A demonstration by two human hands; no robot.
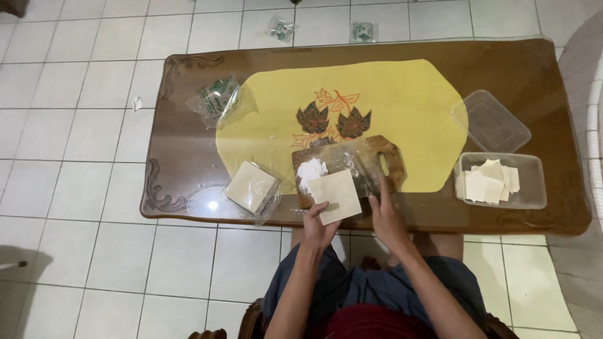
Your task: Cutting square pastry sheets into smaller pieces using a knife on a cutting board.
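The wooden cutting board [361,166] sits at the near edge of the brown table [540,75], half on the yellow leaf-printed cloth [389,94] and half off it. A square dough sheet [335,196] lies across the board's near-left corner and juts past the table edge toward the person. On the board, just beyond the sheet, is a small heap of white flour [310,171], with crinkled clear plastic over the board's middle.

Left of the board, close by, lies a plastic-wrapped stack of dough sheets [251,187]; farther left and beyond it, an opened empty wrapper [217,99]. Right of the board, well apart, stands a clear container holding cut sheets [499,182], with its clear lid [496,122] just beyond it. Bare tabletop lies between the board and the container, and the far half of the cloth is bare.

The left hand [317,226] holds the dough sheet from below at its near edge, fingers curled under, thumb on top. The right hand [384,216] rests at the board's near-right edge, fingers together and stretched forward onto the wood, touching the board beside the sheet.
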